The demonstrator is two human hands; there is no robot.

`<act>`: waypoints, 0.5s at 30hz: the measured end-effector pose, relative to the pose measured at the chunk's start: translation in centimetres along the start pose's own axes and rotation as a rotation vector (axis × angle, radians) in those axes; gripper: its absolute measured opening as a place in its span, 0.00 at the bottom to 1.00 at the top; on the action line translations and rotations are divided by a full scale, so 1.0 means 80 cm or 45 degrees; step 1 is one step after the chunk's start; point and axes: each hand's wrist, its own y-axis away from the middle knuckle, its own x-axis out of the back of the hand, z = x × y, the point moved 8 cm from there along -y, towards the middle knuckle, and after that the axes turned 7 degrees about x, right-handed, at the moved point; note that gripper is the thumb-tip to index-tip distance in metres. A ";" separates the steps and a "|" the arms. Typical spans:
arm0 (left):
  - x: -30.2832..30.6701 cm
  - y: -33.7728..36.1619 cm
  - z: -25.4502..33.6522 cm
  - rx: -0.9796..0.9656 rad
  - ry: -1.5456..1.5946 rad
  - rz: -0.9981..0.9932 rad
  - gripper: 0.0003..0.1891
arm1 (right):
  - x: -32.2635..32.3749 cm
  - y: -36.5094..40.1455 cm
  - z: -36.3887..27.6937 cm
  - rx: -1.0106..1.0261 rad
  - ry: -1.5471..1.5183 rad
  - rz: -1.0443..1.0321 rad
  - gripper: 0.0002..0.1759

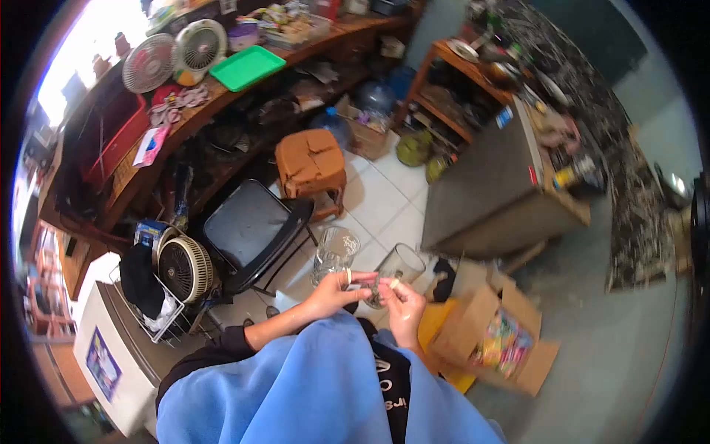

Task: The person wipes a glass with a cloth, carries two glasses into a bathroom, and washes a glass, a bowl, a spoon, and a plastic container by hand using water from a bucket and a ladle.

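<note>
Near the middle, my left hand (pixel 333 296) and my right hand (pixel 404 309) meet at the fingertips around the lower part of a clear drinking glass (pixel 403 260). Each hand has a pale ring or band on a finger. The fingers of both hands are bent in at the glass; their exact contact with it is partly hidden. A second clear glass (pixel 336 248), with white markings, is just beyond my left hand. What supports this second glass cannot be made out.
A black chair (pixel 248 222) and brown stool (pixel 310 163) stand ahead on the left. An open cardboard box (pixel 466 325) with colorful packets is at the right. A grey cabinet (pixel 481 177) stands farther right. A green tray (pixel 248 67) lies on the curved counter.
</note>
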 end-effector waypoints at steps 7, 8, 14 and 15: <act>0.100 -0.064 0.053 -0.199 -0.028 0.565 0.22 | -0.109 -0.165 0.006 -0.045 -0.098 -0.532 0.08; 0.113 -0.066 0.060 -0.230 0.087 0.619 0.24 | -0.129 -0.183 0.006 0.024 -0.039 -0.605 0.08; 0.218 -0.067 0.053 -0.282 0.450 0.817 0.32 | -0.267 -0.246 0.040 0.101 0.034 -0.949 0.11; 0.236 -0.064 0.054 -0.333 0.474 0.878 0.32 | -0.290 -0.255 0.038 0.110 0.032 -0.972 0.11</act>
